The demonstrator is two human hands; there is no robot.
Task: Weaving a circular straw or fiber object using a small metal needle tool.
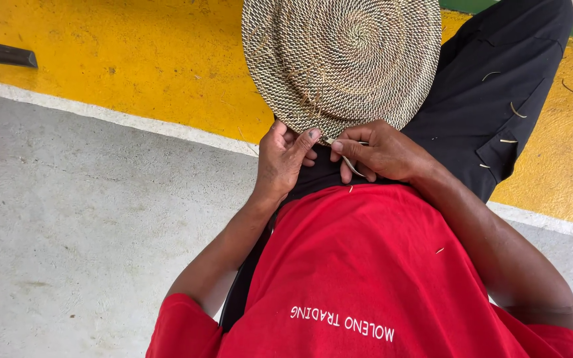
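Woven fibre: round coiled mat (343, 63), tan with dark flecks, spiral centre facing up at me. I see it propped on the lap, near edge right at the fingertips of both hands.
Left hand (283, 159): fingers curled together behind the mat's near rim, thumb pressed on the rim from the front. Pinching the edge, as far as I can see.
Right hand (379, 152): thumb and forefinger closed on a thin pale strand (351, 164), just beside the left thumb tip. Other fingers folded under, touching the dark cloth.
Strand: runs down and out from the right fingertips, short visible length; where it enters the weave I can't tell.
Gap between hands: thumbs nearly touching at the rim.
Trousers (499, 86): black, leg stretches up and away from the right fingers; a few pale fibre offcuts stuck on it.
Shirt (366, 265): red, directly below both wrists.
Floor: yellow painted band (134, 59) beyond the fingers, under the mat; grey concrete (81, 219) off to the left-hand side, white line between them.
Dark bar (1, 53): far from the left fingers, at the frame edge.
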